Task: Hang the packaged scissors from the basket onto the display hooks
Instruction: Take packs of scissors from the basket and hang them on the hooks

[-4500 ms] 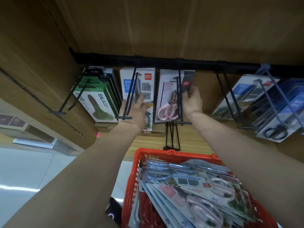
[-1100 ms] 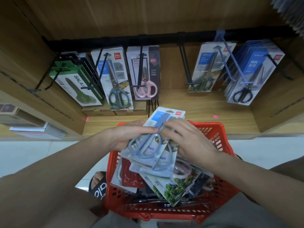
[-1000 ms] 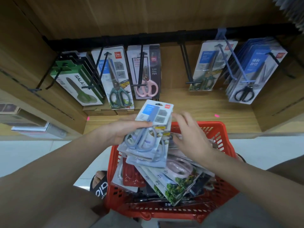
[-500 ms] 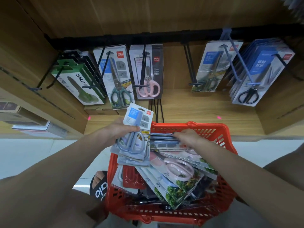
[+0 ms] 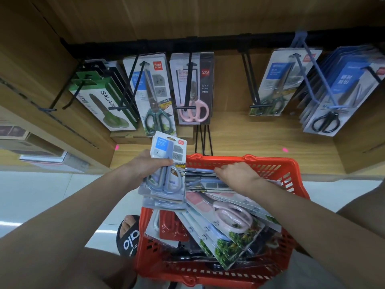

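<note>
A red plastic basket [image 5: 268, 163] sits low in the middle, filled with several packaged scissors. My left hand [image 5: 145, 165] grips a small stack of grey-handled scissors packs [image 5: 166, 176] at the basket's left rim. My right hand [image 5: 235, 174] reaches into the far end of the basket and pinches the top edge of a blue-handled scissors pack [image 5: 204, 181] lying there. A pink-handled pack [image 5: 231, 217] lies on top of the pile. Black display hooks [image 5: 188, 80] run off a black rail [image 5: 187, 42] above, most carrying packs; one hook [image 5: 251, 80] right of centre is bare.
Hanging packs: green SALA box [image 5: 104, 105], teal-handled scissors [image 5: 154, 94], pink scissors [image 5: 192, 88], more packs at right [image 5: 281, 80], blue stacks on a blue hook [image 5: 337, 92]. A wooden shelf [image 5: 250, 138] lies below. A sandalled foot [image 5: 129, 234] stands beside the basket.
Earlier both hands were up at the hooks. They came down to the basket; the left lifted out grey-handled packs and holds them aside, and the right moved to a pack at the far end.
</note>
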Available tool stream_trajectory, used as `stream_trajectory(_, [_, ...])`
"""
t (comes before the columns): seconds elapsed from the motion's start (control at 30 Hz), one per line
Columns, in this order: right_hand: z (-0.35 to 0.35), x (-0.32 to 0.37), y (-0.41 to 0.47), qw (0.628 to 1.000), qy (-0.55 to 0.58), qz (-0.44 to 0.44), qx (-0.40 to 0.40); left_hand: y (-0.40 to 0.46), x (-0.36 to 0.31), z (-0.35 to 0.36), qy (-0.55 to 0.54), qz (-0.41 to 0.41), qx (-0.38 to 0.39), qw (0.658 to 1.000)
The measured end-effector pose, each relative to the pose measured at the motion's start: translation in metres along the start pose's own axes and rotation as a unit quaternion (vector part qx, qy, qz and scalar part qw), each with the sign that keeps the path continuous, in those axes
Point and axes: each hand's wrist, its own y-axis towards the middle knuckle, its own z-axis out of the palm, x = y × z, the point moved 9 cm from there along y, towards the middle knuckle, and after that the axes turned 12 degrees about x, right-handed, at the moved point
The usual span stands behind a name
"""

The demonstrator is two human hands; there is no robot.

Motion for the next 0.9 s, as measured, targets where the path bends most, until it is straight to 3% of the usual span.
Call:
stream_trajectory(0.13, [-0.014, 0.005, -0.015, 0.997, -0.069, -0.022, -0.040, -0.004, -0.007, 0.002, 0.008, 0.014, -0.004, 1.000])
stream_trajectory(0.37, [-0.032, -0.010, -0.081, 0.998, -0.042, 0.035, -0.043, -0.014, -0.008, 0.007, -0.006, 0.028, -0.028, 0.999])
stream_trajectory(0.57, [0.014, 0.038, -0.120, 0.997, -0.068, -0.033, -0.015, -0.019, 0.002, 0.045, 0.000, 0.009, -0.009, 1.000])
stream_trajectory(0.67, [0.020, 0.029, -0.117, 0.997, 0.073, 0.002, 0.001, -0.017, 0.007, 0.064, -0.009, -0.002, 0.007, 1.000])
stream_trajectory(0.73, [0.022, 0.019, -0.114, 0.981, 0.193, 0.012, 0.012, -0.016, 0.007, 0.068, -0.009, -0.003, -0.005, 1.000])
stream_trajectory(0.9, [0.029, -0.006, -0.106, 0.934, 0.357, 0.021, 0.009, -0.016, 0.001, 0.064, -0.006, -0.008, -0.031, 0.999])
